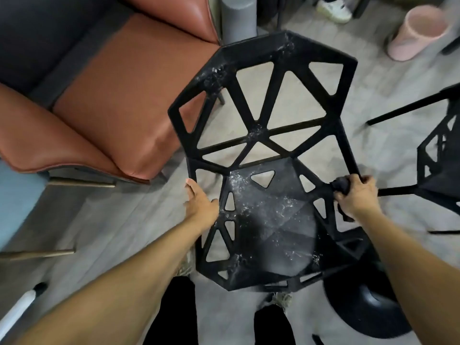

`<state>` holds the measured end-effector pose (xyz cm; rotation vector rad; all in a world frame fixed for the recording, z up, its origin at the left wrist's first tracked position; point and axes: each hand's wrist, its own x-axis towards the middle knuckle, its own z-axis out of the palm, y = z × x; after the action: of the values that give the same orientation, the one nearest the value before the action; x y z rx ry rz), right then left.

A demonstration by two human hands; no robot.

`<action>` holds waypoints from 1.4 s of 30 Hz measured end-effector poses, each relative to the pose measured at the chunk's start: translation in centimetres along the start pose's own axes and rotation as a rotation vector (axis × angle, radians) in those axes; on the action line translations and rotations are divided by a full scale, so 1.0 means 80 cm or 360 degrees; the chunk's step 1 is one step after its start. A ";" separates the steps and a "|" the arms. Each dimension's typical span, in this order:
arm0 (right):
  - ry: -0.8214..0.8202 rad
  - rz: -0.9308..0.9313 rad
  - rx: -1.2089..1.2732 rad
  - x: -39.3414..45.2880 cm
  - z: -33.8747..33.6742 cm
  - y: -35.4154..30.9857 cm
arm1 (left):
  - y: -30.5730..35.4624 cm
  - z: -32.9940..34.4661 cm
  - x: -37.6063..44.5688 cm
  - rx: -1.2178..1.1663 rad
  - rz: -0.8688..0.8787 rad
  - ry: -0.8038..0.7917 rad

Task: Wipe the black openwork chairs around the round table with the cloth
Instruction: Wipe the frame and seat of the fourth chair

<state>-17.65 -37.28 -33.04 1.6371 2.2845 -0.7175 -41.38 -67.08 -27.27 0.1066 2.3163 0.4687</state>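
A black openwork chair (263, 135) fills the middle of the head view, seen from above, with whitish smears on its seat and on the top of its back. My left hand (199, 197) grips the chair's left edge where seat and back meet. My right hand (354, 195) holds a dark cloth (339, 186) and presses it against the chair's right edge. A second black openwork chair (440, 160) stands at the right side of the frame.
An orange-brown leather armchair (112, 95) stands close on the left. A grey cylinder (237, 18) and a pink bin (418, 31) stand behind. A black round base (366, 312) lies at lower right. A person's shoe (333, 8) shows at the top.
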 end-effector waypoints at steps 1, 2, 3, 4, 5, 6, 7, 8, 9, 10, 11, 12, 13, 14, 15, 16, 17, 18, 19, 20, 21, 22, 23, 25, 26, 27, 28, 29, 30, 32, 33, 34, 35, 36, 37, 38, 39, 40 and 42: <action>0.0008 0.0038 -0.0002 -0.008 0.002 0.004 | 0.007 -0.005 0.009 0.0050 0.0050 -0.0003; 0.0013 0.0094 0.0007 -0.014 0.004 0.006 | 0.013 -0.010 0.019 0.0109 0.0098 -0.0011; 0.0006 0.0159 0.0026 -0.019 0.006 0.008 | 0.017 -0.015 0.030 0.0162 0.0124 -0.0033; -0.0007 0.0220 0.0055 -0.025 0.008 0.007 | 0.019 -0.021 0.040 0.0198 0.0126 -0.0071; -0.0010 0.0275 0.0085 -0.031 0.010 0.007 | 0.021 -0.027 0.048 0.0223 0.0144 -0.0106; -0.0001 0.0316 0.0099 -0.037 0.012 0.007 | 0.024 -0.033 0.058 0.0259 0.0201 -0.0143; 0.0008 0.0355 0.0103 -0.043 0.014 0.006 | 0.028 -0.038 0.066 0.0314 0.0270 -0.0198; 0.0025 0.0404 0.0108 -0.049 0.017 0.006 | 0.033 -0.042 0.074 0.0369 0.0324 -0.0261; 0.0051 0.0466 0.0124 -0.055 0.019 0.005 | 0.041 -0.045 0.080 0.0410 0.0361 -0.0312; 0.0065 0.0541 0.0147 -0.061 0.020 0.005 | 0.050 -0.047 0.087 0.0454 0.0393 -0.0347; 0.0072 0.0605 0.0190 -0.068 0.022 0.006 | 0.060 -0.048 0.092 0.0495 0.0410 -0.0380; 0.0078 0.0664 0.0236 -0.074 0.025 0.008 | 0.069 -0.047 0.097 0.0533 0.0433 -0.0406; 0.0084 0.0712 0.0275 -0.081 0.027 0.011 | 0.079 -0.044 0.102 0.0578 0.0474 -0.0427; 0.0098 0.0755 0.0322 -0.089 0.028 0.015 | 0.089 -0.041 0.105 0.0628 0.0509 -0.0443; 0.0113 0.0795 0.0363 -0.095 0.029 0.018 | 0.098 -0.039 0.107 0.0678 0.0530 -0.0464; 0.0121 0.0829 0.0411 -0.101 0.029 0.022 | 0.107 -0.036 0.110 0.0728 0.0551 -0.0475; 0.0126 0.0854 0.0450 -0.105 0.029 0.025 | 0.118 -0.035 0.111 0.0762 0.0575 -0.0492; 0.0123 0.0873 0.0483 -0.109 0.026 0.024 | 0.128 -0.034 0.112 0.0801 0.0599 -0.0502; 0.0116 0.0894 0.0510 -0.113 0.022 0.022 | 0.139 -0.035 0.112 0.0828 0.0619 -0.0505; 0.0114 0.0921 0.0546 -0.116 0.018 0.019 | 0.149 -0.035 0.113 0.0838 0.0621 -0.0502; 0.0108 0.0950 0.0575 -0.118 0.016 0.019 | 0.160 -0.035 0.112 0.0831 0.0616 -0.0505; 0.0099 0.0972 0.0610 -0.119 0.015 0.020 | 0.169 -0.033 0.112 0.0816 0.0601 -0.0513; 0.0102 0.0973 0.0614 -0.119 0.017 0.023 | 0.177 -0.032 0.111 0.0813 0.0593 -0.0521; 0.0108 0.0923 0.0585 -0.117 0.019 0.024 | 0.192 -0.028 0.116 0.0842 0.0618 -0.0507; 0.0099 0.0935 0.0590 -0.117 0.021 0.025 | 0.200 -0.027 0.119 0.0848 0.0628 -0.0502; 0.0087 0.0974 0.0614 -0.118 0.022 0.024 | 0.209 -0.027 0.123 0.0847 0.0632 -0.0499; 0.0083 0.1008 0.0652 -0.119 0.023 0.022 | 0.218 -0.026 0.127 0.0847 0.0647 -0.0497; 0.0084 0.1024 0.0679 -0.120 0.025 0.018 | 0.228 -0.026 0.131 0.0854 0.0669 -0.0498; 0.0097 0.1027 0.0693 -0.120 0.027 0.015 | 0.240 -0.026 0.135 0.0860 0.0697 -0.0498; 0.0091 0.1100 0.0717 -0.123 0.029 0.008 | 0.263 -0.026 0.144 0.0880 0.0745 -0.0497; 0.0083 0.1158 0.0741 -0.126 0.030 0.005 | 0.275 -0.025 0.147 0.0898 0.0772 -0.0515; 0.0072 0.1214 0.0775 -0.130 0.032 0.003 | 0.285 -0.024 0.150 0.0922 0.0800 -0.0552; 0.0065 0.1266 0.0805 -0.134 0.033 0.001 | 0.295 -0.021 0.151 0.0955 0.0840 -0.0599; 0.0065 0.1315 0.0818 -0.139 0.035 0.000 | 0.305 -0.017 0.152 0.0987 0.0882 -0.0644; 0.0065 0.1364 0.0824 -0.144 0.038 -0.001 | 0.314 -0.013 0.153 0.1021 0.0912 -0.0681; 0.0074 0.1415 0.0826 -0.148 0.040 -0.002 | 0.322 -0.009 0.154 0.1064 0.0945 -0.0714; 0.0078 0.1471 0.0826 -0.153 0.043 -0.004 | 0.328 -0.004 0.156 0.1128 0.0989 -0.0750; 0.0081 0.1519 0.0823 -0.158 0.046 -0.007 | 0.331 0.000 0.159 0.1196 0.1039 -0.0782; 0.0093 0.1602 0.0844 -0.166 0.050 -0.015 | 0.338 0.006 0.165 0.1293 0.1148 -0.0821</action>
<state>-14.54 -50.49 -30.04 2.6742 1.0110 -1.0023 -52.10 -38.98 -26.62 1.3108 1.7562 -0.1898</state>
